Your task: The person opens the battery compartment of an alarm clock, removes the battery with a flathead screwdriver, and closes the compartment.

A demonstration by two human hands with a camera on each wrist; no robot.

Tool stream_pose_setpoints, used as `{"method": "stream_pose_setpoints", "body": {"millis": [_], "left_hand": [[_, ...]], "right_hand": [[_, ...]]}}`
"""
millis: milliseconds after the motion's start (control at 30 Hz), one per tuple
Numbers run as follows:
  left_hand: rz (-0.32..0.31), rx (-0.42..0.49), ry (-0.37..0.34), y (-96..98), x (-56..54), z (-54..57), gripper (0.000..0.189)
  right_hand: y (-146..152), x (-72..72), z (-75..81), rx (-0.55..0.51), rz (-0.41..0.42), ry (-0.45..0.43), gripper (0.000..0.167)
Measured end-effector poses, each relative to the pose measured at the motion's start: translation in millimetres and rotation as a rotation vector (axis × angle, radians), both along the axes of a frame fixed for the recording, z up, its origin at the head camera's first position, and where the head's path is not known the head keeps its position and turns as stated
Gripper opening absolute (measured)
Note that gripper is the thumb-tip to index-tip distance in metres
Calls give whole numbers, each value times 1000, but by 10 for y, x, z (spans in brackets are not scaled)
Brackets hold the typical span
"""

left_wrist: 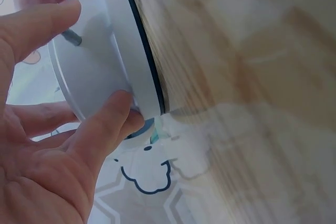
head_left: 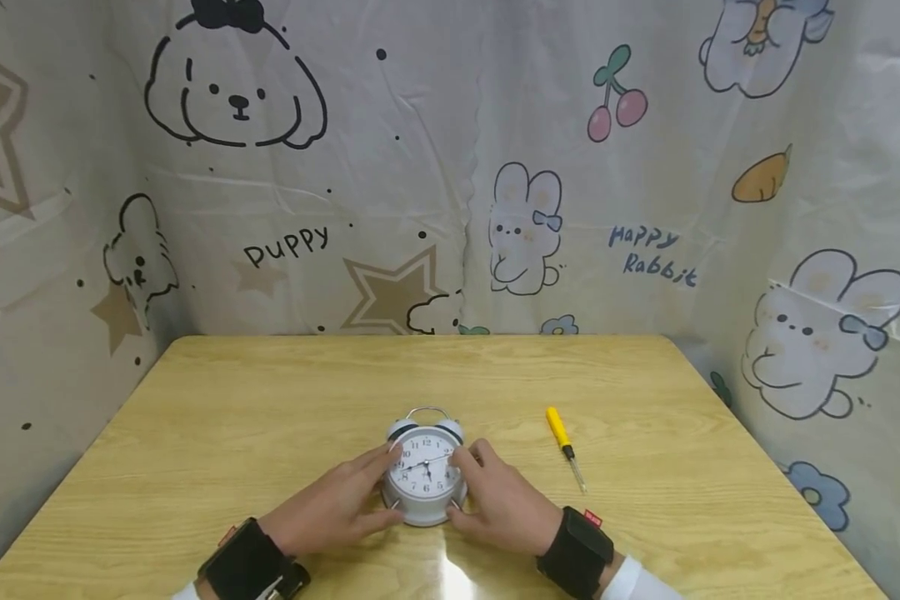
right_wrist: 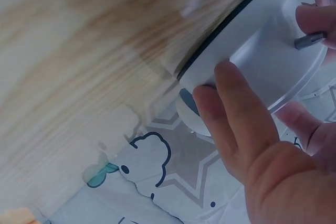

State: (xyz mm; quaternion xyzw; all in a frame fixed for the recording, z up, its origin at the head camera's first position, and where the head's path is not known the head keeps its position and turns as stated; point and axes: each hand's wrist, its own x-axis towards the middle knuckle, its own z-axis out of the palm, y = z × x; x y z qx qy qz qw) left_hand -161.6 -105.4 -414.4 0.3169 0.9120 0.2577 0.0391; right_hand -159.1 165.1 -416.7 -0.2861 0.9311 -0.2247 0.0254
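Note:
A white twin-bell alarm clock (head_left: 425, 500) lies on its back on the table, dial up, its bells and handle pointing away from me. My left hand (head_left: 337, 502) grips its left side, thumb by one short metal leg and fingers along the rim. On the opposite side my right hand (head_left: 504, 506) holds it in the same manner, a finger reaching over the dial's edge. The left wrist view shows the dark back edge of the clock (left_wrist: 100, 40) against the wood. In the right wrist view, fingertips (right_wrist: 228, 72) press the clock's side wall.
A screwdriver (head_left: 558, 429) with a yellow handle and a clear-looking shaft lies to the right of the clock, its tip towards me. The light wooden table (head_left: 285, 392) ends at a printed cloth (head_left: 390, 192) hanging behind and at both sides.

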Motion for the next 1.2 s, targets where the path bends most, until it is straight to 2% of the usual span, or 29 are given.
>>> {"method": "stream_pose_setpoints", "body": {"millis": [467,600,767,867,1033,1133,1200], "left_hand": [[-5,2,-8,-26,-11,42,86],[-5,14,-50,-44,-23,32,87],[-2,65,-109,-73,-49,17,82],[15,102,-56,-91,-69,10,73],[58,176,106,-98,-93,-10,54],[37,194,168,-91,-104,-19,49],[12,175,184,-81,-108,-19,50]], "right_hand": [[4,7,11,-7,5,6,49],[29,-5,5,-18,6,-7,53],[75,-51,7,-51,5,-69,55],[107,-78,32,-47,22,-52,48],[163,-113,80,-57,57,89,32],[190,-138,89,-79,71,161,34],[204,-152,89,-90,88,196,36]]}}
